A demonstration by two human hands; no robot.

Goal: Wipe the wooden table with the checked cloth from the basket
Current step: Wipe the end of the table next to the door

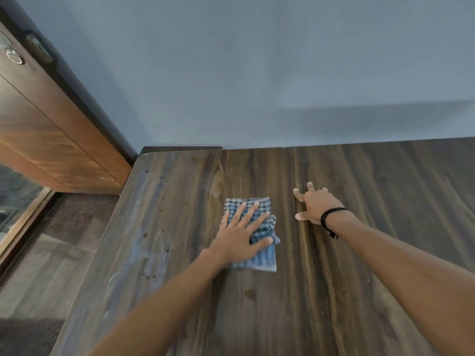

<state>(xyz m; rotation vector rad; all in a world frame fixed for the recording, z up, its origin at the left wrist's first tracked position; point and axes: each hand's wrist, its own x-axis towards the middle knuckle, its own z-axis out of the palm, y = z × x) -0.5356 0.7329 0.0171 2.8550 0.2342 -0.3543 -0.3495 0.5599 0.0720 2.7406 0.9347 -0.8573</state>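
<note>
While folded, blue-checked cloth [259,222] lies under left hand [241,238].

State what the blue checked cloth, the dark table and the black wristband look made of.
Blue-and-white checked cloth: woven fabric, probably cotton; it folds softly and shows a thread grid. Dark brown table: wood or wood-look laminate, matte; long grain streaks, plank seam. Black wristband: thin cord, likely thread or leather; knotted end dangles.

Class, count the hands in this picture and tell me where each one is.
2. The left hand presses flat on the checked cloth; the right hand, with a black wristband, rests on the bare wooden table right of the cloth. None appears hidden.
</note>
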